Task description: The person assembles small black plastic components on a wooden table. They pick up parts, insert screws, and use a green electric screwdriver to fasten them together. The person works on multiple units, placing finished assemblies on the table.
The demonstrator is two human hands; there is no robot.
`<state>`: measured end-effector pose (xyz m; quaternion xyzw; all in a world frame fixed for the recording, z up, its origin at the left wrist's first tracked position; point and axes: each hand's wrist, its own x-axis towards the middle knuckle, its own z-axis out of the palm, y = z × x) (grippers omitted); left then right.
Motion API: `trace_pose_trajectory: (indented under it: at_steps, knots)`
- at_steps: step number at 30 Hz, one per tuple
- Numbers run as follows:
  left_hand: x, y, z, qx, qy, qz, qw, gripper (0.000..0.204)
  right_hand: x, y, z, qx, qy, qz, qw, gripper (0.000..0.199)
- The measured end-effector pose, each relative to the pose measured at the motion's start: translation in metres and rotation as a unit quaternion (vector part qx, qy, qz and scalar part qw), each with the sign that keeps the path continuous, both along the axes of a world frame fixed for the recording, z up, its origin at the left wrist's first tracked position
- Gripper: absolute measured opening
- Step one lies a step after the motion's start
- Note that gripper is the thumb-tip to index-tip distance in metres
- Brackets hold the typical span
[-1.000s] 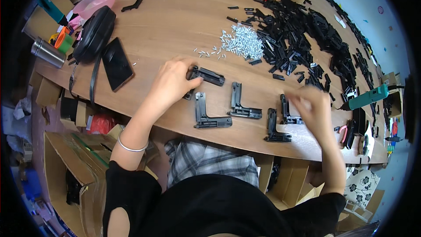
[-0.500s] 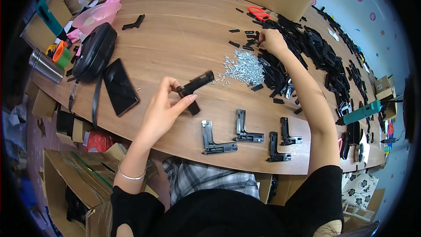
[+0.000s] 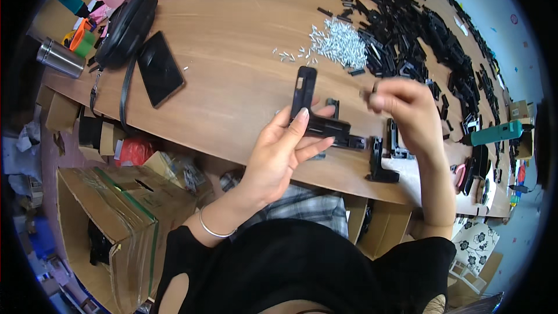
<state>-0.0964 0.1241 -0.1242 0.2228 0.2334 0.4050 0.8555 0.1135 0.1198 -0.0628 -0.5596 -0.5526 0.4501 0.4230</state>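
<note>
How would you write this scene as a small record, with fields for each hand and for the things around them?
left hand: left hand holds L-shaped black part, thumb on top
right hand: right hand raised over table; blurred, any held object unclear
below right hand: more L-shaped parts
beyond hands: heap of small silvery pieces, beside pile of black parts
left side: phone, black case
right side: teal tool
</note>
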Motion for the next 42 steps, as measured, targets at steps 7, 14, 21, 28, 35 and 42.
trace_pose_trajectory:
  at_steps: [7,14,21,28,35,42]
  knots:
    - [0.023,-0.032,0.012,0.066,-0.003,-0.065,0.996,0.044,-0.030,-0.073,-0.018,0.267,-0.281,-0.053,0.920,0.024]
    - [0.028,-0.054,0.013,0.134,-0.026,-0.105,0.985,0.050,-0.029,-0.093,-0.026,0.326,-0.282,-0.091,0.898,0.026]
    - [0.026,-0.070,0.021,0.300,0.072,-0.123,0.943,0.050,-0.027,-0.113,-0.031,0.265,-0.075,-0.112,0.955,0.026]
    - [0.022,-0.073,0.017,0.435,0.202,-0.112,0.870,0.045,-0.029,-0.126,-0.034,0.055,0.290,-0.075,0.953,0.065]
    - [0.018,-0.064,0.024,0.376,0.219,-0.224,0.872,0.056,-0.016,-0.136,-0.027,0.381,-0.340,-0.083,0.856,0.029]
    - [0.023,-0.058,0.039,0.185,0.111,-0.377,0.901,0.062,-0.007,-0.146,-0.029,0.343,-0.385,-0.011,0.857,0.040]
